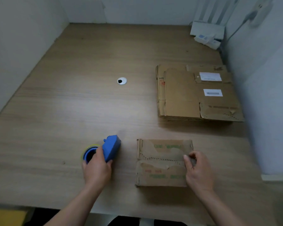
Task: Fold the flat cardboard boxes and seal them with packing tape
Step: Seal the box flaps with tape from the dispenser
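Note:
A small brown cardboard box (162, 162) with green and red print lies on the wooden table (72, 103) near its front edge. My right hand (198, 172) rests at the box's right edge, its fingers curled and pinching something at the serrated seam; what it pinches is blurred. To the left, my left hand (96, 168) grips a blue tape dispenser (111, 148) with a roll of tape (89, 152) in it, standing on the table. A stack of flat cardboard boxes (194, 93) with white labels lies at the right.
A round cable grommet (122, 81) sits in the middle of the table. White and blue packets (207, 34) lie in the far right corner against the wall. White walls close in the table at the left, back and right.

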